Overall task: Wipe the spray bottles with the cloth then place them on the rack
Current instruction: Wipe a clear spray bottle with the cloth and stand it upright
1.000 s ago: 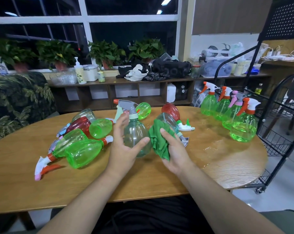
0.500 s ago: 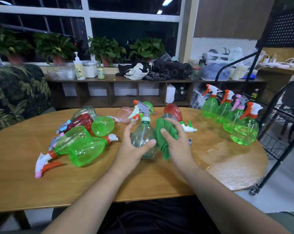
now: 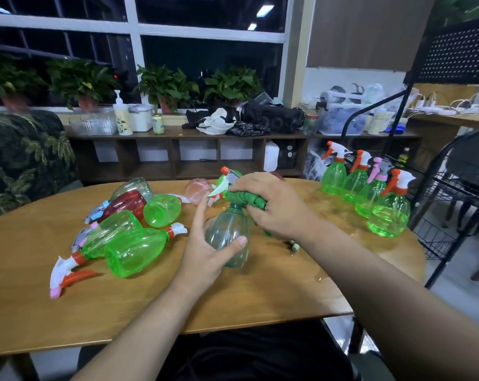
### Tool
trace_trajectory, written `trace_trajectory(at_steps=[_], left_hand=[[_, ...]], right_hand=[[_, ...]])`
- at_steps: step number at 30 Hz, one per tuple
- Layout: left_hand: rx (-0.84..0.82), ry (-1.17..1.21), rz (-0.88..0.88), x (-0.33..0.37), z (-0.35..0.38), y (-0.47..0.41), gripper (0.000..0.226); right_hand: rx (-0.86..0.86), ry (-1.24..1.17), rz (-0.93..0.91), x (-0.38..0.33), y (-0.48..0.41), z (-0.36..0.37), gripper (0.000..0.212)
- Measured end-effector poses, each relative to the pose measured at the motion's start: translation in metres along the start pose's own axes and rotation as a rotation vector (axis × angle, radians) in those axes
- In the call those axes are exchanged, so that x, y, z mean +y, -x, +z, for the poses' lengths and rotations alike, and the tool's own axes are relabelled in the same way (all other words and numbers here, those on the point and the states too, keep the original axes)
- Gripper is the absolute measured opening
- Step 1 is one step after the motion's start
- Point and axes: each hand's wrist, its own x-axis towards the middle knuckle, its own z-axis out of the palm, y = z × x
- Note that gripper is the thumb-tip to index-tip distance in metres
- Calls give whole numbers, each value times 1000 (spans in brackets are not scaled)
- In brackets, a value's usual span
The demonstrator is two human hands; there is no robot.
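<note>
Head view: at the centre of the frame a clear grey-green plastic spray bottle [image 3: 227,232] stands upright on the round wooden table [image 3: 27,298]. The left hand [image 3: 205,251] holds its body, thumb curled across the front and forefinger reaching up along the far side. The right hand [image 3: 271,204] is closed round a bunched green cloth [image 3: 246,198], pressing it against the bottle's neck and spray head; the orange nozzle tip pokes out above.

At centre left, a heap of green, red and clear spray bottles [image 3: 134,248] lies on its side on the table. At centre right, four green spray bottles [image 3: 386,215] stand upright in a row near the table's edge, just beside the black wire rack [image 3: 452,188].
</note>
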Motion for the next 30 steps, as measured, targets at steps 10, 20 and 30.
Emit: trace_trajectory(at_steps=[10,20,30], left_hand=[[29,-322,-8,-4,8,2,122],[99,-423,8,-1,9,4,118],[28,-174,-6,-5,5,0,108]], right_hand=[[180,17,51,-6,-1,14,47],[72,-3,-8,-12,-1,9,50],[280,-215,141,4,-10,-12,50]])
